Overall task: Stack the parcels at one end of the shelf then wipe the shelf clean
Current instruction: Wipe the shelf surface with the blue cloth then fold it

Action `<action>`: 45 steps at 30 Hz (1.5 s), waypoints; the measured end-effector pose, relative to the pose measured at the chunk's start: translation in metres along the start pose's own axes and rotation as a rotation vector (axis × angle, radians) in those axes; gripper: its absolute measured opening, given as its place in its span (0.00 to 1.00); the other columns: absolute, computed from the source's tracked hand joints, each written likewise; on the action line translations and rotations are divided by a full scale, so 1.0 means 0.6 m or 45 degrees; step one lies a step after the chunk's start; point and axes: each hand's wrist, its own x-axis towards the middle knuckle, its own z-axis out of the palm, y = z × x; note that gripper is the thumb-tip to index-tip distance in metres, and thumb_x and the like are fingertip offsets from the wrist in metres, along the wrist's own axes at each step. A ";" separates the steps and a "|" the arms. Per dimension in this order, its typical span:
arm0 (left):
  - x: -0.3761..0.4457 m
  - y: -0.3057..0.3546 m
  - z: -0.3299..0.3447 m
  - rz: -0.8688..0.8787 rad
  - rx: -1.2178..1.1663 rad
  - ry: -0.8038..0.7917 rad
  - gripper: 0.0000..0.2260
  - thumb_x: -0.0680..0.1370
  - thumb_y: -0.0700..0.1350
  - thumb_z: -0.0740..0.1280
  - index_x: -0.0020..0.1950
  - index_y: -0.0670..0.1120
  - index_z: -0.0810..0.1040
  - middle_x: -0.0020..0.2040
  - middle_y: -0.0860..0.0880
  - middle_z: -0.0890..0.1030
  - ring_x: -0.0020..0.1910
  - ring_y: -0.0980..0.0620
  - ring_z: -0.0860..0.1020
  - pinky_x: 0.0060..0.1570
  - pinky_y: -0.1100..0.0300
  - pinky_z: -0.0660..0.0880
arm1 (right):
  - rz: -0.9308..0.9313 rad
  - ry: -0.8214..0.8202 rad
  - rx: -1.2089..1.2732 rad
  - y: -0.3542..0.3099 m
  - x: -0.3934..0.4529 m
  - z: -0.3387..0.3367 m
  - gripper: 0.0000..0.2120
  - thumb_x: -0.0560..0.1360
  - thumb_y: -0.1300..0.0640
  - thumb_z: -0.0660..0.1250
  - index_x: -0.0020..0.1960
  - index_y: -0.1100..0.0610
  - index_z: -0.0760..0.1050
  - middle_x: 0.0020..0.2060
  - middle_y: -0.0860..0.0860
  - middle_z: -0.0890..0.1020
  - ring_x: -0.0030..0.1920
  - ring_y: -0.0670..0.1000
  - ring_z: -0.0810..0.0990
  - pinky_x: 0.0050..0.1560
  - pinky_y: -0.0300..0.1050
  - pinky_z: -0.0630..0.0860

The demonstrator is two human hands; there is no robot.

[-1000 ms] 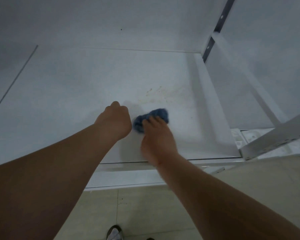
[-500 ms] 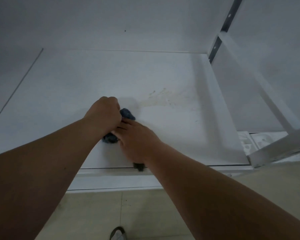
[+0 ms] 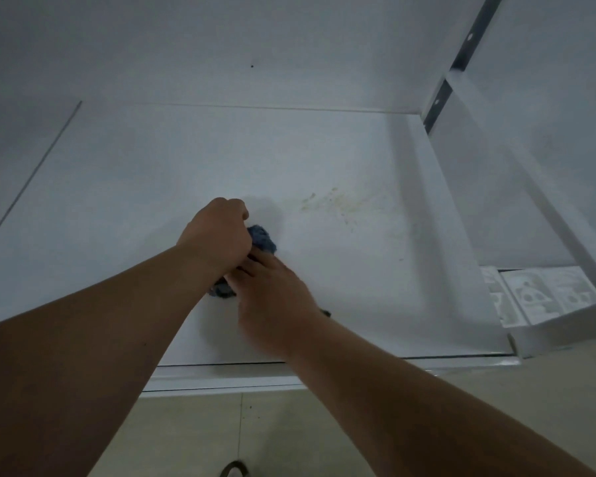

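We look down on a white shelf [image 3: 152, 201] with both our bare forearms reaching in over its front edge. Our left hand [image 3: 221, 235] sits knuckles up with its fingers curled under, clenched on a bunched blue cloth [image 3: 263, 238] that lies on the shelf surface a little in front of the middle; one tuft of the cloth shows just right of the knuckles and another bit peeks out below the wrist. Our right hand [image 3: 272, 297] lies just beside and partly under the left, fingers fairly straight and pointing up towards the cloth, the fingertips touching its near side; the hand is blurred, so we cannot tell whether any finger actually pinches the fabric. A small dark thing [image 3: 326, 312] shows at the right wrist, too small to make out. To the right of the cloth, apart from it, a patch of yellowish-brown stains [image 3: 338, 204] speckles the white surface. A thin seam [image 3: 31, 177] runs diagonally across the shelf on the far left. On the right, a white upright post [image 3: 516, 187] slants through the view, with a dark slotted rail [image 3: 461, 60] above it at the back corner. Below that post, white patterned sheets [image 3: 544, 294] lie on a lower level. Under the shelf's front edge we see beige floor tiles [image 3: 289, 435].
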 end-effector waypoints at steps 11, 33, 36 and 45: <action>0.015 -0.037 -0.009 0.038 -0.017 0.022 0.19 0.77 0.35 0.58 0.67 0.46 0.73 0.66 0.44 0.73 0.63 0.43 0.73 0.61 0.53 0.70 | 0.632 0.024 -0.143 0.082 0.077 -0.048 0.30 0.78 0.59 0.55 0.79 0.55 0.54 0.79 0.51 0.55 0.79 0.53 0.50 0.78 0.49 0.48; -0.003 -0.066 -0.013 -0.041 -0.067 0.062 0.16 0.76 0.38 0.60 0.62 0.46 0.76 0.61 0.46 0.76 0.56 0.47 0.75 0.49 0.58 0.69 | -0.114 -0.115 -0.031 -0.017 0.032 -0.004 0.23 0.73 0.62 0.61 0.68 0.57 0.75 0.67 0.52 0.76 0.72 0.54 0.67 0.74 0.50 0.62; -0.015 -0.066 -0.016 -0.019 -0.014 0.019 0.14 0.76 0.39 0.61 0.61 0.46 0.76 0.60 0.46 0.77 0.57 0.46 0.75 0.49 0.59 0.69 | -0.119 -0.212 0.019 0.002 0.008 -0.027 0.20 0.75 0.62 0.62 0.65 0.57 0.77 0.67 0.53 0.77 0.71 0.54 0.69 0.72 0.51 0.65; -0.053 -0.057 -0.002 -0.004 0.039 0.051 0.05 0.78 0.44 0.60 0.48 0.48 0.75 0.51 0.47 0.79 0.45 0.50 0.72 0.44 0.58 0.68 | 0.362 -0.053 -0.035 0.010 0.017 -0.015 0.24 0.74 0.61 0.59 0.71 0.57 0.69 0.71 0.53 0.69 0.73 0.54 0.63 0.73 0.47 0.62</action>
